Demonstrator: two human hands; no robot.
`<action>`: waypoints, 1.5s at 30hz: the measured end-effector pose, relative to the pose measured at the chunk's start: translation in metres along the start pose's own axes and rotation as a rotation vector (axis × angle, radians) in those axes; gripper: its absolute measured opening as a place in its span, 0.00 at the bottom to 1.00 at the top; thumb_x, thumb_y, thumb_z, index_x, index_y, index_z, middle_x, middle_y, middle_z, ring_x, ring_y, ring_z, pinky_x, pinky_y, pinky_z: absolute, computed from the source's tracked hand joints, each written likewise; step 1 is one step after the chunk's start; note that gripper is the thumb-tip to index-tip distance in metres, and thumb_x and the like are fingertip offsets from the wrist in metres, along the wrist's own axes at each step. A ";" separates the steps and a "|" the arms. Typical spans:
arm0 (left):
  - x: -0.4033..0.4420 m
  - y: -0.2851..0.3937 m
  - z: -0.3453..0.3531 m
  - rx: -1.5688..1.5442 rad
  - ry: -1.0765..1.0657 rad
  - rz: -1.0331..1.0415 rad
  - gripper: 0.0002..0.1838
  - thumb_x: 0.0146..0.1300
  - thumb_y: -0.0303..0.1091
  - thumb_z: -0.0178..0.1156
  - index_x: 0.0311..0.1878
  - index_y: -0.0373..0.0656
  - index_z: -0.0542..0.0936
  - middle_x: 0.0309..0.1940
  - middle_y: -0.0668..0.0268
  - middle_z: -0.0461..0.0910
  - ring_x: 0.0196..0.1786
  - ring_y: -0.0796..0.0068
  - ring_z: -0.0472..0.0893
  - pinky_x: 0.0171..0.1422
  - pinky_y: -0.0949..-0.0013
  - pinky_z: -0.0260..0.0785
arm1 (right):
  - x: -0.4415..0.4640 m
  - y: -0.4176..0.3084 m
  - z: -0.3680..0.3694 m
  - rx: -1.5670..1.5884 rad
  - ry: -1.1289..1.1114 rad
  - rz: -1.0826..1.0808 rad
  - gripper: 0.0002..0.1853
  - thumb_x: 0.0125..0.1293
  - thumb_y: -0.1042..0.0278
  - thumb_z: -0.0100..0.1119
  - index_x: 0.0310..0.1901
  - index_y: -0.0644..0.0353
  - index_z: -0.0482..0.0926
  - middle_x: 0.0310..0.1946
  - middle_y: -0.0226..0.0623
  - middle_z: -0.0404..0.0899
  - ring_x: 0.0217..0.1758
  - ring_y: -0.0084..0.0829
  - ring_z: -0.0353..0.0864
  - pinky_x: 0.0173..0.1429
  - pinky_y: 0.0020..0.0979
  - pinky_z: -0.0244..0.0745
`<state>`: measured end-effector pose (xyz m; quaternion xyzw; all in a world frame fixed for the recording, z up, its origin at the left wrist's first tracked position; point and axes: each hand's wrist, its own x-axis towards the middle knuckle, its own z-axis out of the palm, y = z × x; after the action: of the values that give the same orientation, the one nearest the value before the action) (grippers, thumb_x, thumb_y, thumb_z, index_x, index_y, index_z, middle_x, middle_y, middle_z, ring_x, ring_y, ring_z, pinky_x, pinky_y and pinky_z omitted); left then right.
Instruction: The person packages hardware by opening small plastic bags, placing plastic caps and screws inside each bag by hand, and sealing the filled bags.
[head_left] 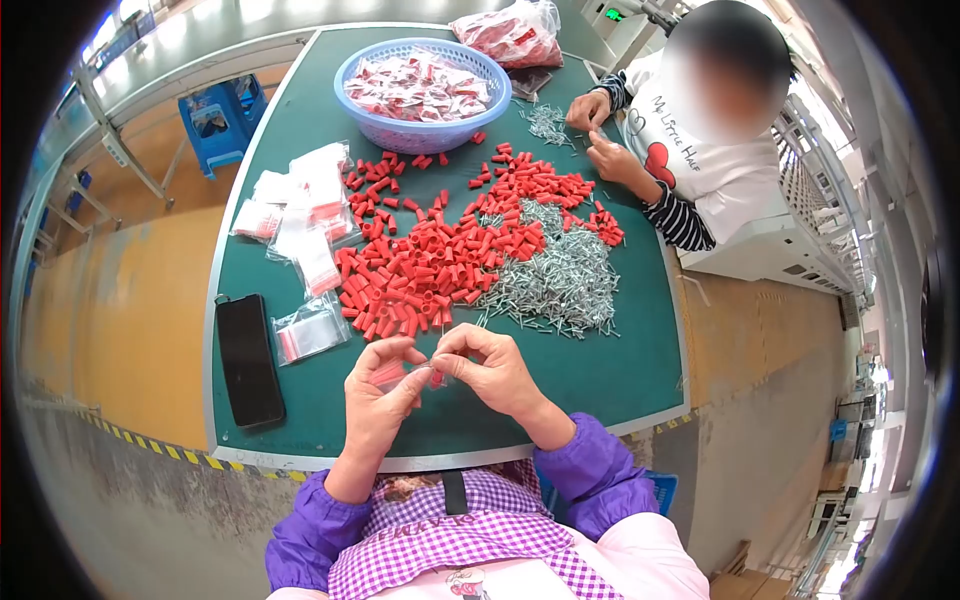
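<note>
Near the table's front edge, my left hand (385, 385) pinches a small clear plastic bag (386, 372) with something red in it. My right hand (487, 368) meets it at the bag's opening, thumb and finger pressed together; whatever lies between those fingertips is too small to name. Just beyond both hands spreads a heap of red caps (410, 262). A pile of silver screws or pins (560, 280) lies to its right. Stacked clear bags (315, 215) and one flat bag (308, 328) are on the left, beside a black phone (248, 360).
A blue basket (425, 125) full of filled packets stands at the back of the green table (600, 385), near a bulging plastic bag (515, 35). Across the right side, a co-worker's hands (605, 135) are beside a small metal pile (547, 124). A blue stool (215, 125) stands left.
</note>
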<state>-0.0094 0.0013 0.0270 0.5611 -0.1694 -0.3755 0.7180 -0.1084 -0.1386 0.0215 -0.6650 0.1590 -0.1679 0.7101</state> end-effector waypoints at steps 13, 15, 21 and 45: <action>0.004 -0.009 -0.002 -0.134 0.027 -0.048 0.04 0.62 0.26 0.64 0.38 0.37 0.80 0.25 0.69 0.79 0.21 0.88 0.73 0.21 0.85 0.59 | -0.001 -0.003 0.004 -0.176 0.020 -0.092 0.03 0.64 0.74 0.61 0.35 0.65 0.79 0.37 0.34 0.79 0.35 0.21 0.79 0.39 0.23 0.72; 0.004 -0.013 -0.005 -0.090 0.006 -0.039 0.04 0.62 0.27 0.64 0.38 0.37 0.80 0.26 0.69 0.80 0.21 0.88 0.73 0.21 0.85 0.59 | -0.002 -0.002 0.005 -0.152 0.039 -0.068 0.04 0.64 0.74 0.61 0.34 0.65 0.79 0.37 0.34 0.79 0.35 0.21 0.79 0.39 0.23 0.72; 0.006 -0.015 -0.005 -0.109 -0.019 -0.042 0.04 0.62 0.26 0.64 0.37 0.37 0.79 0.29 0.68 0.80 0.22 0.88 0.73 0.22 0.85 0.59 | -0.002 -0.004 0.010 -0.320 0.091 -0.159 0.04 0.64 0.74 0.61 0.34 0.65 0.78 0.35 0.35 0.78 0.34 0.20 0.78 0.38 0.23 0.72; 0.026 -0.016 -0.007 -0.661 -0.113 -0.236 0.09 0.69 0.34 0.56 0.48 0.41 0.76 0.36 0.65 0.76 0.26 0.80 0.73 0.27 0.79 0.65 | 0.028 -0.036 -0.033 0.046 0.349 -0.071 0.04 0.69 0.71 0.57 0.38 0.61 0.77 0.34 0.27 0.77 0.28 0.13 0.70 0.31 0.16 0.66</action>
<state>0.0067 -0.0139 0.0052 0.2926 -0.0122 -0.5209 0.8018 -0.0989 -0.1823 0.0547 -0.6146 0.2524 -0.3093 0.6804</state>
